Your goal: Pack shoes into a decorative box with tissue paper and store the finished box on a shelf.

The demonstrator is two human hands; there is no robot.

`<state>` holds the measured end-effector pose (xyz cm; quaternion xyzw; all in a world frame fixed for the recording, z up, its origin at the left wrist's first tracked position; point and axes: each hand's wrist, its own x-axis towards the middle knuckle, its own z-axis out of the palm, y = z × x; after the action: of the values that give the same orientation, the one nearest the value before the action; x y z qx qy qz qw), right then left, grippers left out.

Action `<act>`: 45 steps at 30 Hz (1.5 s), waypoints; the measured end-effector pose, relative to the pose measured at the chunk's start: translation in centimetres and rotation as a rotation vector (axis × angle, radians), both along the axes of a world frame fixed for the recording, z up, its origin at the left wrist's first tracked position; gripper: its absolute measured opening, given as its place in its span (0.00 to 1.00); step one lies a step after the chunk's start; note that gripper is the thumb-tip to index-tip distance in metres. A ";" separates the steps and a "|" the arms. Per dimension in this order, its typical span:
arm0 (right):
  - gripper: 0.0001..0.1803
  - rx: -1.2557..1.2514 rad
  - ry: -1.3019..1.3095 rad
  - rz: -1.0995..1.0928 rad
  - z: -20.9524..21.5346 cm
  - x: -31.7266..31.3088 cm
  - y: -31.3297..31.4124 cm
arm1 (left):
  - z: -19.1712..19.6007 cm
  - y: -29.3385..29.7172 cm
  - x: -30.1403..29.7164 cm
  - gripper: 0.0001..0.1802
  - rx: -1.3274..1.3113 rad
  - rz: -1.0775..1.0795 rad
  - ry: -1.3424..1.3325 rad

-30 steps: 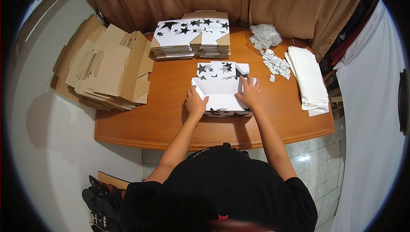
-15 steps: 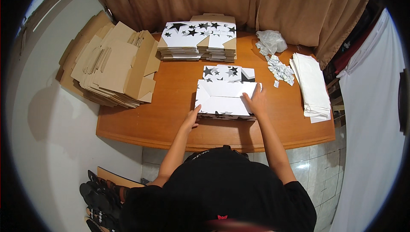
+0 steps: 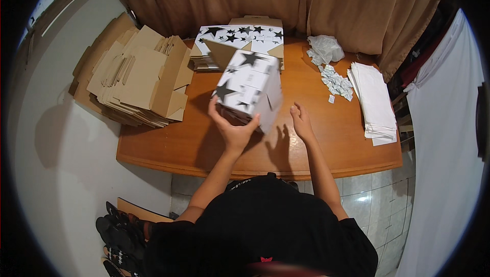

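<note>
Star-print box (image 3: 244, 87) tilted in left hand (image 3: 236, 135); small print (image 3: 250, 78) too blurred to read.

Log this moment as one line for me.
left hand: gripping star-print box, tilted | right hand: empty, apart from box | brown cardboard stack: far left

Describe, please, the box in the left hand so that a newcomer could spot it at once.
Look at the wooden table and the flat star-printed stack at its back. In front of that stack, the left hand holds a white box with black stars. Unlike the stacked flat cardboard, it is folded into a box shape and held tilted.
</note>
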<state>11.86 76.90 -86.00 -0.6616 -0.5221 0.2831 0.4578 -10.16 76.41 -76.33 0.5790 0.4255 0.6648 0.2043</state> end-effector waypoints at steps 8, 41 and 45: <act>0.38 -0.289 0.656 -0.034 7.1 -1.4 -2.8 | -6.0 -0.1 2.6 0.45 0.289 -0.135 0.735; 0.24 -0.041 0.121 -0.480 -4.9 2.3 -0.7 | -10.3 2.6 -6.7 0.11 -0.165 -0.301 0.584; 0.23 0.200 -0.070 -0.593 -5.5 1.8 -1.1 | -10.0 2.4 -6.0 0.09 -0.132 -0.312 0.481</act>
<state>13.68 75.76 -91.49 -0.7459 -0.3473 0.0616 0.5650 -16.17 78.80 -86.35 0.7638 0.4098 0.4399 0.2346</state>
